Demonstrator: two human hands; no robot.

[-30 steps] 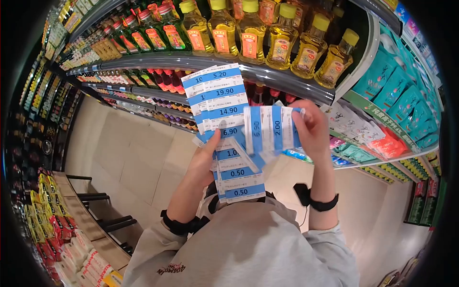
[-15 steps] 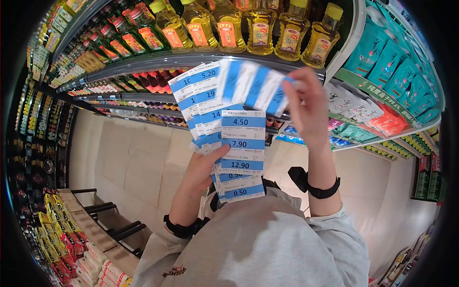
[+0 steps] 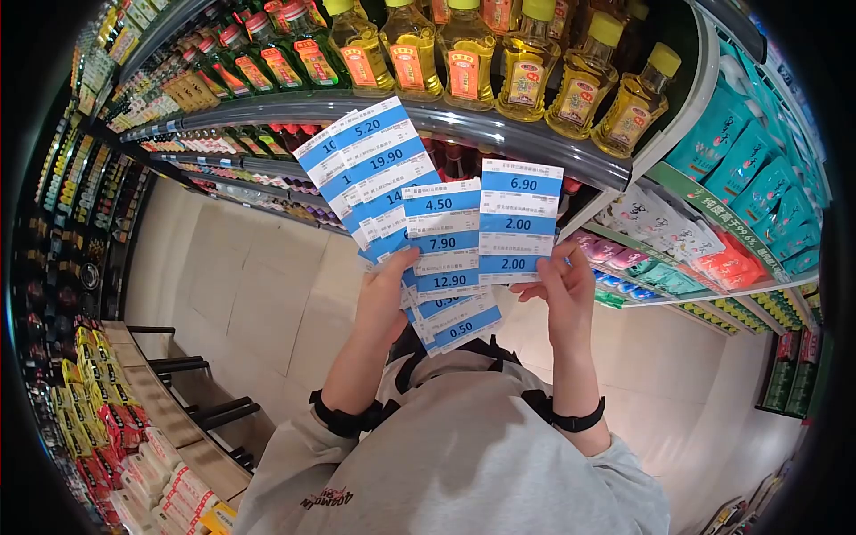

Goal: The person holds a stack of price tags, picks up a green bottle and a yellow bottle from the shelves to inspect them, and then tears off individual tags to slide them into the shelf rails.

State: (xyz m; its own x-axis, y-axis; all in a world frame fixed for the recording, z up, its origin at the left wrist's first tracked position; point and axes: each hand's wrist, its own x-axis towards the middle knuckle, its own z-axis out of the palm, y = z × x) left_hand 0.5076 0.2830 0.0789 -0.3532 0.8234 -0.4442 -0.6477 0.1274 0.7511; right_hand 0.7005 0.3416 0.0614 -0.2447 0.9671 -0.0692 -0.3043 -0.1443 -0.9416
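Observation:
My left hand [image 3: 382, 294] is closed on a fanned bunch of price label sheets [image 3: 441, 242], its thumb pressing on their front. These blue and white strips show prices such as 4.50, 7.90 and 12.90, and the ones at the left read 5.20 and 19.90. Between the thumb and fingers of my right hand [image 3: 563, 283] is the lower right corner of another price label sheet [image 3: 521, 223], printed 6.90, 2.00 and 2.00. That sheet is upright and faces me, its left edge against the bunch.
Ahead, a curved shelf [image 3: 428, 116] carries yellow-capped bottles of golden liquid [image 3: 526, 71] and dark green bottles [image 3: 312, 55]. Teal packets [image 3: 744, 156] fill the rack at the right. Low at the left are packaged goods [image 3: 98, 401] beside a wooden-edged shelf [image 3: 178, 419]. Tiled floor [image 3: 241, 303] lies below.
My right hand has come down and turned its sheet, which was blurred and tilted, so the printed prices now face me. My left hand still holds the bunch. The view has shifted slightly.

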